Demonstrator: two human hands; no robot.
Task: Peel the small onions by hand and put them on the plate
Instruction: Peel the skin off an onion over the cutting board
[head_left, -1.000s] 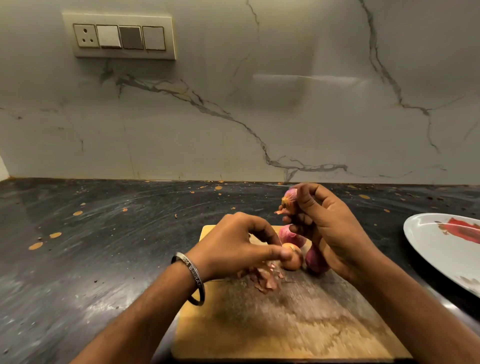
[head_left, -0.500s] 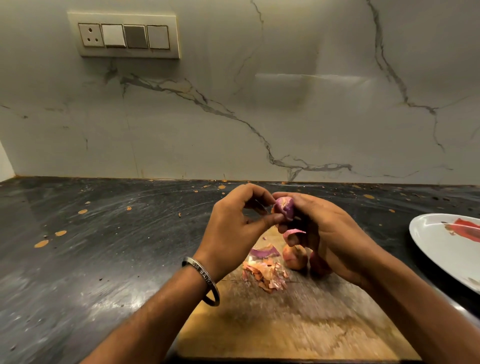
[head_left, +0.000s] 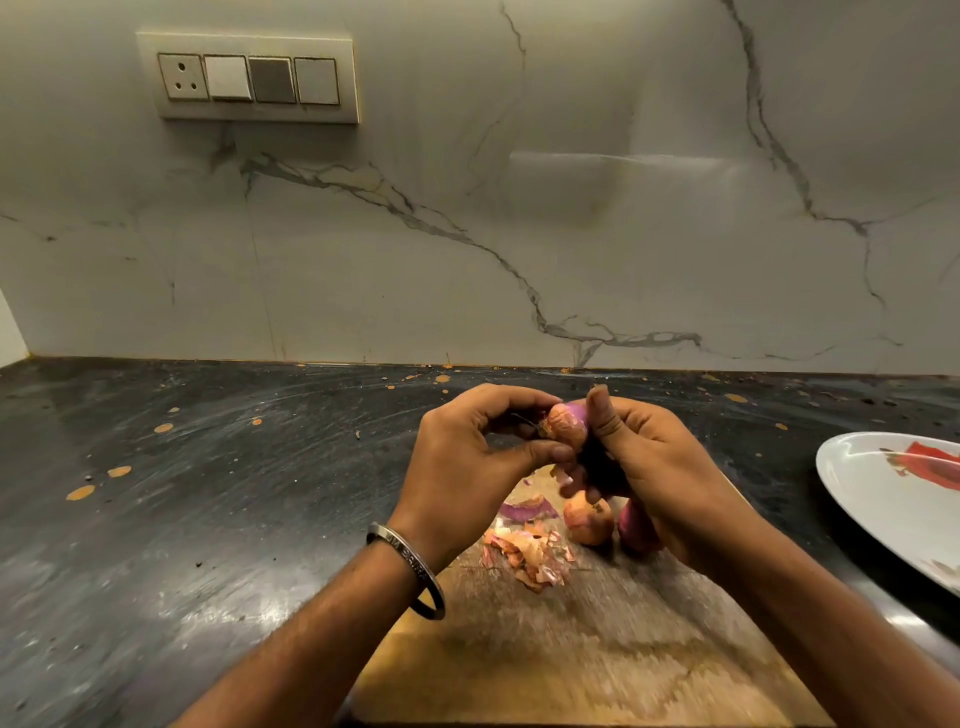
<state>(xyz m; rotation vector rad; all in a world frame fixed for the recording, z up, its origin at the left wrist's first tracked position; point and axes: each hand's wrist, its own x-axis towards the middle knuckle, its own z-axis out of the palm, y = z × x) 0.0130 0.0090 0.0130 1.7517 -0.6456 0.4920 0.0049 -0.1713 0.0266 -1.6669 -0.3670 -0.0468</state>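
Since half a second ago, the small pink-brown onion (head_left: 566, 428) has been turned so that its papery brown skin is now shown, and the left hand (head_left: 467, 467) has been brought in closer against it. This onion is held above the far edge of the worn wooden cutting board (head_left: 597, 649), gripped by the right hand (head_left: 660, 467) with the thumb raised behind it. Its left end is pinched between the curled left forefinger and thumb, apparently at a flap of skin. Its long axis appears to lie left to right between the two hands, so the next pull is judged to run leftward, away from the right hand. On the board's far part, a second unpeeled onion (head_left: 588, 522) and a purple one (head_left: 635, 530) are seen beside a heap of torn peels (head_left: 524, 556). Right of the board, well apart, a white oval plate with a red motif (head_left: 878, 499) is left with no onions.
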